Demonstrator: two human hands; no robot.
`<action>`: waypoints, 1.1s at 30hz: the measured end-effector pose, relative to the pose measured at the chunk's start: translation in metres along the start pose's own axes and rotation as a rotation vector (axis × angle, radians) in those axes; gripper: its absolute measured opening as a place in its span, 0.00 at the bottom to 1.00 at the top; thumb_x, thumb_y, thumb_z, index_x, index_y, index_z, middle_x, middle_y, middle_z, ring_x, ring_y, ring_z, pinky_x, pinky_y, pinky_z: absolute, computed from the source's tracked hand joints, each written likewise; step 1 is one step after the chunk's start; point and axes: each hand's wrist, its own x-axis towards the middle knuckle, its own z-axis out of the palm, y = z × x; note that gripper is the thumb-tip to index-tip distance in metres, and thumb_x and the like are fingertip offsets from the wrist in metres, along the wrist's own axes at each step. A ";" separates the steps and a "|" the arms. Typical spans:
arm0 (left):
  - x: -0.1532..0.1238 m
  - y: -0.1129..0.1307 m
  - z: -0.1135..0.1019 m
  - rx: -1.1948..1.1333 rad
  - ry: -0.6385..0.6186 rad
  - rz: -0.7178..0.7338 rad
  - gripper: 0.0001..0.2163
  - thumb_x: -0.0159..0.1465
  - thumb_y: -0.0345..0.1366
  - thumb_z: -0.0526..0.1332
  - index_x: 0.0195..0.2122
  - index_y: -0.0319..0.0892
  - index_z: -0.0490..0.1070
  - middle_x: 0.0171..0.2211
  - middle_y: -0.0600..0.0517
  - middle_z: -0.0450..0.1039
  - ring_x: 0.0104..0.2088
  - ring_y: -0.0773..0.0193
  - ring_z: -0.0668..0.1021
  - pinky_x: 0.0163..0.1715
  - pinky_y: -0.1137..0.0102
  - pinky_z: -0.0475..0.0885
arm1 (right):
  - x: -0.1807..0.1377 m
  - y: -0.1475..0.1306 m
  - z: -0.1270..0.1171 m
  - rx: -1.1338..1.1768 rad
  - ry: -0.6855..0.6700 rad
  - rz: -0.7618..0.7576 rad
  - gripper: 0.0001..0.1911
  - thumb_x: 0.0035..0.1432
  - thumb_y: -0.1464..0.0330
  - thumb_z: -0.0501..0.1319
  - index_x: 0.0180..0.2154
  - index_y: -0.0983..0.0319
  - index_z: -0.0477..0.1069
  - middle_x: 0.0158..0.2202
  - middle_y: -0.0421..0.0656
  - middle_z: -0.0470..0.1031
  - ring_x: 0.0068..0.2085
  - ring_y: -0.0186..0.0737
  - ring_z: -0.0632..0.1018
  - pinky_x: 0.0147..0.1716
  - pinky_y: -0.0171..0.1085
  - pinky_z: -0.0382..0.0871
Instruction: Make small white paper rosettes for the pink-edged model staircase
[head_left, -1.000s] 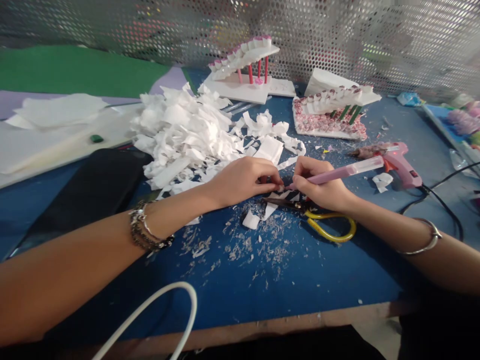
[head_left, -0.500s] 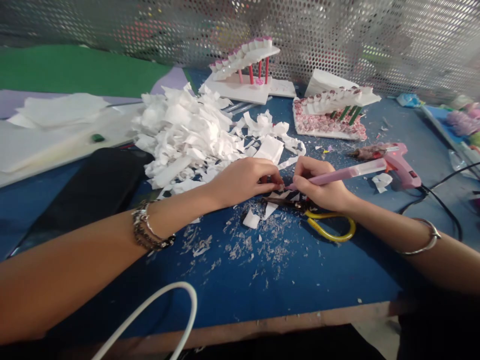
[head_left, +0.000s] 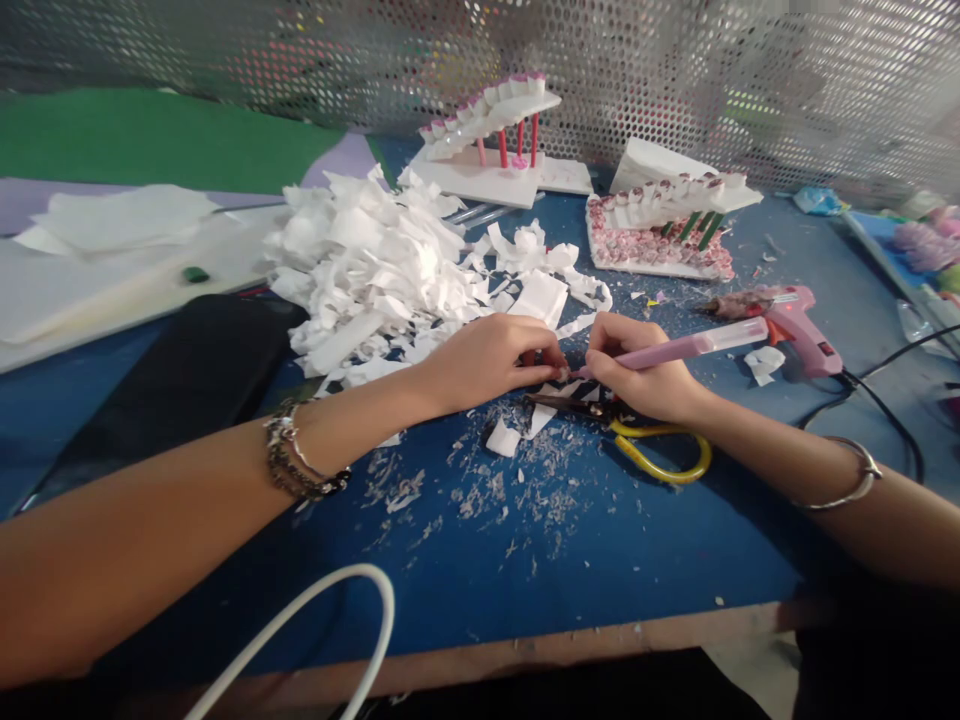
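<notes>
My right hand [head_left: 641,370] is closed around a pink pen-like tool [head_left: 690,346], whose tip points left toward my left fingertips. My left hand [head_left: 491,360] pinches a very small piece against the blue tabletop [head_left: 600,540], too small to name. Both hands rest on the table, fingertips nearly touching. Just below my right hand lie yellow-handled scissors [head_left: 645,440], partly hidden by it. White scraps and crumbs [head_left: 502,470] litter the surface in front of the hands.
A big heap of white cut strips [head_left: 375,270] lies behind my left hand. Two white foam staircase models [head_left: 495,130] [head_left: 660,225] stand at the back. A pink glue gun [head_left: 795,325] with a black cord lies right. A black sheet [head_left: 187,370] and a white cable [head_left: 330,610] sit left and near.
</notes>
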 end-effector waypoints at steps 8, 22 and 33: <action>-0.001 0.000 -0.001 0.021 -0.003 0.010 0.05 0.58 0.32 0.58 0.33 0.39 0.71 0.30 0.52 0.73 0.31 0.67 0.73 0.30 0.73 0.64 | 0.000 0.000 -0.001 -0.013 0.013 -0.006 0.08 0.50 0.76 0.54 0.22 0.63 0.58 0.18 0.34 0.59 0.21 0.25 0.61 0.20 0.28 0.53; -0.001 -0.002 0.001 0.044 -0.019 0.001 0.06 0.60 0.34 0.56 0.34 0.40 0.70 0.32 0.51 0.72 0.33 0.66 0.73 0.32 0.73 0.65 | 0.000 0.000 0.000 0.002 -0.038 0.004 0.07 0.50 0.75 0.55 0.22 0.63 0.59 0.19 0.34 0.59 0.21 0.25 0.61 0.20 0.29 0.54; 0.000 -0.005 -0.004 0.004 -0.068 0.091 0.09 0.61 0.32 0.54 0.38 0.41 0.71 0.36 0.51 0.72 0.37 0.67 0.73 0.36 0.74 0.65 | -0.001 0.000 -0.001 0.036 0.000 -0.006 0.07 0.51 0.75 0.55 0.22 0.63 0.60 0.19 0.34 0.60 0.21 0.25 0.61 0.20 0.28 0.54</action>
